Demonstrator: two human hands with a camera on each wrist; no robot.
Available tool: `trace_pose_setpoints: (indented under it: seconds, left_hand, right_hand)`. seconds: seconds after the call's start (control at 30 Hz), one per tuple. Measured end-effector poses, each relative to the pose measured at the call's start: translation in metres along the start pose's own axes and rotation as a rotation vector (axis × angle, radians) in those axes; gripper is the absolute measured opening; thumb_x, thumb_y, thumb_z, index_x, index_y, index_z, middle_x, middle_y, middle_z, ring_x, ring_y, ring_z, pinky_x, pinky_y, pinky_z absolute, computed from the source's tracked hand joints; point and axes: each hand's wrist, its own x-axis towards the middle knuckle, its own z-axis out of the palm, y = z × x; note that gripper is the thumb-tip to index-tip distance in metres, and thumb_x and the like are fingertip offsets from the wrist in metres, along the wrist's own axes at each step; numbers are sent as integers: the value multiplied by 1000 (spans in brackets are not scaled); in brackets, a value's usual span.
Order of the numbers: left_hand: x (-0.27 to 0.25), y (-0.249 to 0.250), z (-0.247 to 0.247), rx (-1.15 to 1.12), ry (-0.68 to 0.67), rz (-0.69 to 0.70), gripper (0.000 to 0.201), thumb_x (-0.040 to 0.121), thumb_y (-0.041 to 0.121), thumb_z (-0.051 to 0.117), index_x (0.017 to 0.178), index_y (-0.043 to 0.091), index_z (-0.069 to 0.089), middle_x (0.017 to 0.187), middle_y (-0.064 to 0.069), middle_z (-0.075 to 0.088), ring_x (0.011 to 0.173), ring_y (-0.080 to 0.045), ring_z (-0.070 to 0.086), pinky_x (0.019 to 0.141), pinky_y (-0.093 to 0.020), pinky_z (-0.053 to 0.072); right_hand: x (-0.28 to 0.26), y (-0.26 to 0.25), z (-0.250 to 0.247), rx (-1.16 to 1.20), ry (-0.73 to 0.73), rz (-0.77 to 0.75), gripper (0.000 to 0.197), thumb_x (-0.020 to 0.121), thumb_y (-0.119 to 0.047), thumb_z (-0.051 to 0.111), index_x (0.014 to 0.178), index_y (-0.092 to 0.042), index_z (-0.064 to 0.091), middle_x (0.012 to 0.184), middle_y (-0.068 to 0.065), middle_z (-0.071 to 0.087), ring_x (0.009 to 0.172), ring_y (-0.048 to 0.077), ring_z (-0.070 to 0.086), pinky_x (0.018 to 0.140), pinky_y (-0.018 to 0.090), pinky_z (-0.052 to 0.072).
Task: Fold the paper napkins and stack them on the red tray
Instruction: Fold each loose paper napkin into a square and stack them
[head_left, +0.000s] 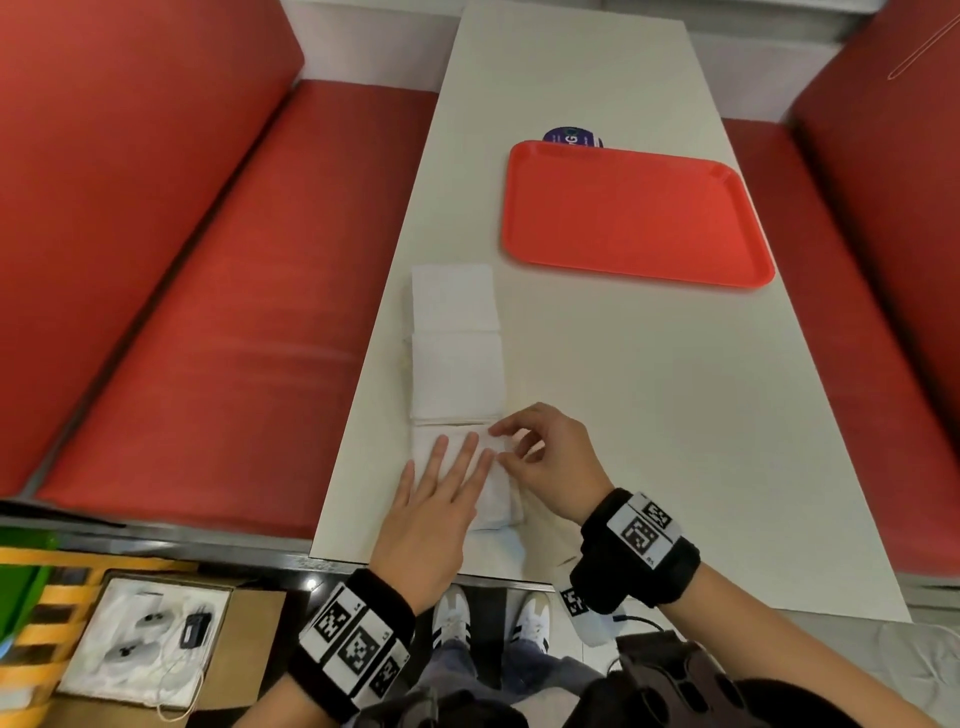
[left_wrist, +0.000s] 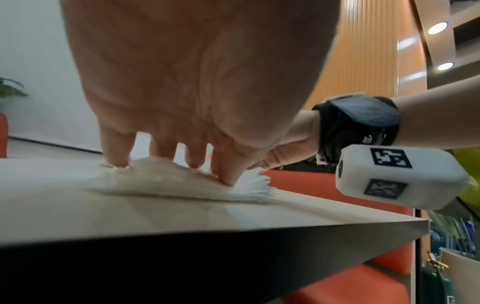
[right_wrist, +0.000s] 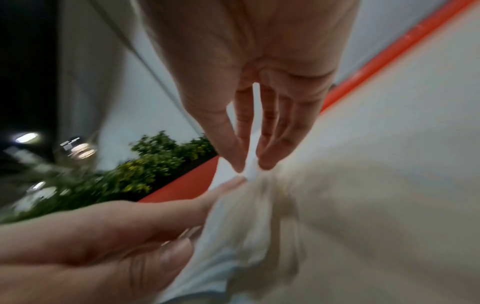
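The left hand (head_left: 434, 506) lies flat, fingers straight, pinning the nearest napkin (head_left: 493, 499) to the tabletop (head_left: 649, 415) so the right hand (head_left: 545, 462) can pinch and lift its edge; the red tray (head_left: 631, 213) waits far right.

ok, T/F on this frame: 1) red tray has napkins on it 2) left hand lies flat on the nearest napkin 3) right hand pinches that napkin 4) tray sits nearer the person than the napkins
1) False: the red tray is bare.
2) True: the left hand presses straight fingers on the nearest napkin.
3) True: the right hand pinches its edge.
4) False: the tray lies farther off; two other napkins sit between.
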Motion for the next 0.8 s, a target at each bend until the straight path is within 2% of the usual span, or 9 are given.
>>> trace_pose_setpoints:
  seconds: [0.07, 0.17, 0.27, 0.33, 0.47, 0.6, 0.67, 0.73, 0.8]
  left_hand:
    - [1, 1, 1, 29, 1, -13, 75, 91, 20, 59, 153, 21, 16, 162, -7, 12, 147, -34, 14, 113, -51, 31]
    - [2, 0, 4, 12, -4, -58, 67, 91, 32, 55, 150, 17, 27, 154, -28, 24, 141, -43, 23, 107, -48, 37]
    - [2, -1, 3, 39, -53, -93, 69, 90, 50, 28, 148, 12, 33, 150, -33, 27, 142, -43, 21, 104, -44, 38]
    - [1, -3, 4, 48, -51, -83, 71, 89, 52, 25, 148, 12, 33, 150, -33, 26, 141, -38, 16, 105, -43, 35]
    - [0, -3, 2, 60, -45, -76, 69, 93, 53, 23, 149, 13, 30, 152, -31, 25, 143, -41, 22, 106, -42, 33]
    - [2, -2, -5, 14, -110, -80, 72, 93, 59, 7, 153, 20, 15, 156, -27, 6, 145, -41, 11, 114, -43, 24]
    - [2, -1, -14, -10, -93, -86, 70, 94, 60, 0, 153, 24, 15, 157, -26, 12, 145, -38, 17, 112, -41, 33]
    - [3, 1, -26, -48, -185, -84, 64, 95, 60, 5, 153, 32, -1, 160, -18, -7, 149, -30, -3, 119, -37, 24]
    - [6, 0, -44, -102, -265, -104, 64, 98, 56, 23, 153, 35, -2, 161, -9, -12, 149, -23, -11, 120, -36, 17]
  right_hand:
    - [-7, -2, -1, -180, -51, -133, 34, 84, -22, 68, 119, -20, 67, 122, -5, 58, 106, 7, 58, 91, 18, 46]
    - [-19, 2, 3, -407, -229, -255, 64, 89, -27, 64, 147, -16, 38, 155, -1, 32, 142, 12, 30, 116, 25, 26]
    - [-26, 9, 14, -540, -327, -288, 77, 94, -29, 57, 153, -11, 11, 162, 2, 5, 149, 14, 2, 121, 25, 7]
    - [-27, 13, 18, -601, -350, -291, 76, 98, -32, 48, 153, -15, -1, 160, -4, -9, 147, 10, -12, 117, 22, -4]
    - [-28, 17, 21, -606, -396, -234, 73, 101, -34, 40, 151, -19, -11, 153, -10, -21, 143, 4, -17, 115, 20, -6]
    - [-27, 15, 18, -508, -459, -204, 74, 102, -28, 42, 151, -14, -11, 152, -8, -21, 145, 5, -14, 122, 24, 2]
    - [-22, 9, 8, -429, -521, -171, 76, 100, -29, 47, 153, -14, -6, 155, -10, -15, 145, 3, -9, 121, 22, 5]
    - [-15, 3, -5, -336, -540, -142, 72, 97, -32, 53, 154, -17, 11, 160, -7, 6, 147, 5, 9, 119, 20, 12]
    - [-5, -4, -21, -219, -458, -119, 57, 93, -30, 60, 145, -23, 39, 150, -5, 41, 136, 7, 39, 112, 22, 30]
